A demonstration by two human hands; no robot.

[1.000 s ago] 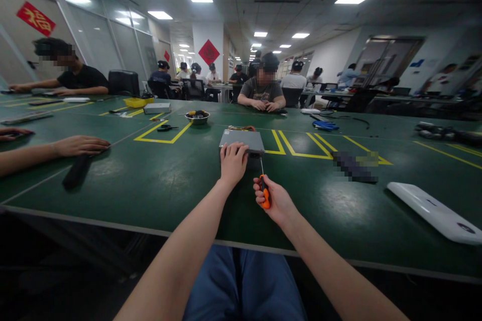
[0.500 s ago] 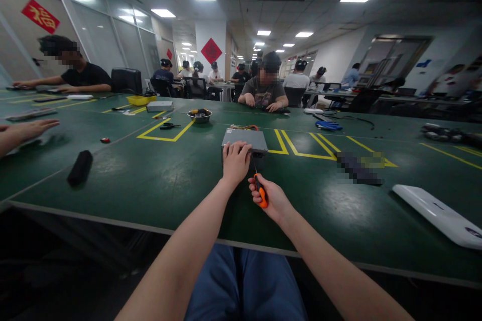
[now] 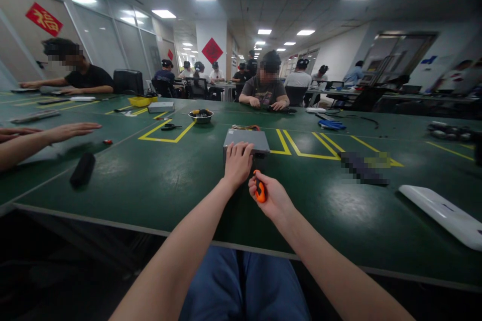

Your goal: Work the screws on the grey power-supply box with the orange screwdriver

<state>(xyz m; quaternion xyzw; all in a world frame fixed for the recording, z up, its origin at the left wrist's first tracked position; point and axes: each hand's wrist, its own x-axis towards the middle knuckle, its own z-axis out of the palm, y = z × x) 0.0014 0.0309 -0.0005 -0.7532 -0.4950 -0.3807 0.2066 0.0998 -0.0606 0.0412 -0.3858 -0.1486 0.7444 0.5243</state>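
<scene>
A grey metal box with bundled wires at its back, a computer power supply (image 3: 248, 138), sits on the green table in front of me. Curled over its top front edge, my left hand (image 3: 238, 164) steadies it; the thumb is hidden. My right hand (image 3: 273, 194) is closed around an orange and black screwdriver (image 3: 260, 191), just in front of the box's near face. The blade is hard to make out now, so whether its tip touches the box I cannot tell.
A metal bowl (image 3: 201, 117) with tools stands behind left. Further left lie a black case (image 3: 83, 168) and a co-worker's outstretched hand (image 3: 75, 132). To the right are a dark blurred object (image 3: 361, 168) and a white device (image 3: 439, 213). Another person (image 3: 268, 88) sits opposite.
The screwdriver handle has tilted a little in my right hand, and its blade shows less. My left hand stays on the power supply. At the left, a co-worker's hand has reached further in.
</scene>
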